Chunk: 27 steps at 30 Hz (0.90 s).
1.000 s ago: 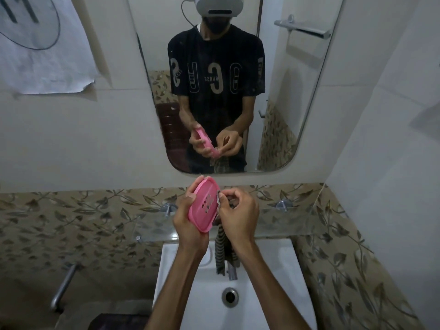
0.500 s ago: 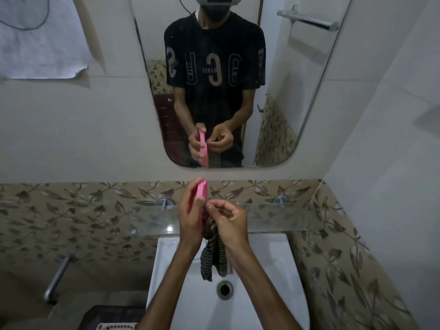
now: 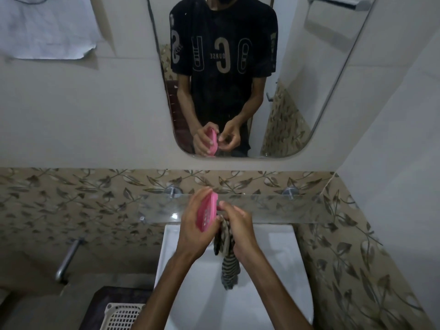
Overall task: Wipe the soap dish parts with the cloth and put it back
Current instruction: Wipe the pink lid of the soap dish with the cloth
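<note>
One mirror [image 3: 238, 75] fills the wall above, rounded at its lower corners, and it throws back the person's black printed shirt and both hands at work. Below it runs a band of leaf-patterned tiles [image 3: 71, 206], and under that sits one white basin [image 3: 273, 270], seen from above. One clear glass shelf [image 3: 285, 208] crosses in front of the tiles, carried on two round metal studs [image 3: 173, 190]. Off to the low left there is one pale slotted basket [image 3: 121, 317], only partly in view, and one metal pipe stub [image 3: 67, 258] angling out of the wall. One sheet of paper [image 3: 47, 27] hangs at the upper left. Two bare forearms rise over the basin, the hands close together just in front of the shelf. The left hand [image 3: 194, 225] is wrapped around one pink soap dish part [image 3: 206, 214], an oval tray held on edge, nearly upright, with small drain slots showing on the face turned to the right. The right hand [image 3: 238, 225] is closed on one striped cloth [image 3: 228, 265], dark and light bands, bunched at the fist and hanging down over the basin; its fingertips [image 3: 222, 205] sit right at the dish's rim.
</note>
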{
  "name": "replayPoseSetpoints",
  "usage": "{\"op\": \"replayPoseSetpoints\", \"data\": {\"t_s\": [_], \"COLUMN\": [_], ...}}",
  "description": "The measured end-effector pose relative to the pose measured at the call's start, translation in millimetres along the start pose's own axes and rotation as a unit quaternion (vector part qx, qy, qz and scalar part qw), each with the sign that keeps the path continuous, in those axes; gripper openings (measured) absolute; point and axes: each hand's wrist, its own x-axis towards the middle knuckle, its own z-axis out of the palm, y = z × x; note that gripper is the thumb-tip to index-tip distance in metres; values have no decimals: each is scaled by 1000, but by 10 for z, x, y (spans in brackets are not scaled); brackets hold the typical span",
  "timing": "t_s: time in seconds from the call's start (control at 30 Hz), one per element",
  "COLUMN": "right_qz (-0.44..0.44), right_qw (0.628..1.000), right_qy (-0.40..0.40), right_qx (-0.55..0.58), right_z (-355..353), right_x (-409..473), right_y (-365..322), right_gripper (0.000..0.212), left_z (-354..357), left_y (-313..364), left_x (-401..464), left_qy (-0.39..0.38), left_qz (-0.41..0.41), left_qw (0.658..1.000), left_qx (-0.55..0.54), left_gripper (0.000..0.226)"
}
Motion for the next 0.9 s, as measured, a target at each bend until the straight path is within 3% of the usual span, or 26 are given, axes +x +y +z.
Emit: {"op": "replayPoseSetpoints", "data": {"t_s": [0.13,0.23,0.33,0.53,0.63,0.73,0.83,0.9], "right_qz": [32,31,29,96,148,207,247,257], "right_qw": [998,993,987,978,970,967,961,958], "right_qy": [-11,-17,-22,-23,21,61,102,123], "right_qx": [-59,-108,-158,-183,-191,-138,-70,-36], "right_z": [-35,-85,-149,-269,-305,-273,-199,-174], "right_x": [14,22,62,124,189,298,419,494], "right_y": [127,233,405,766,1008,1247,1404,1471], "right_gripper": [38,19,36,26,20,19,30,36], "left_z": [-97,-158,-235,-454,-612,-723,-709,-642], "left_y": [-115,-195,-272,-535,-766,-976,-1157,-1246], "left_x": [-152,-302,-427,-758,-1035,-1205,-1088,-893], "left_qy": [-71,-122,-162,-143,-139,-100,-97,-131], "left_qz": [16,22,16,-4,-66,-151,-245,-274], "left_qw": [995,988,980,974,971,964,934,911], "left_qx": [72,94,118,174,182,197,241,279], "left_gripper": [77,83,90,97,94,72,59,62]}}
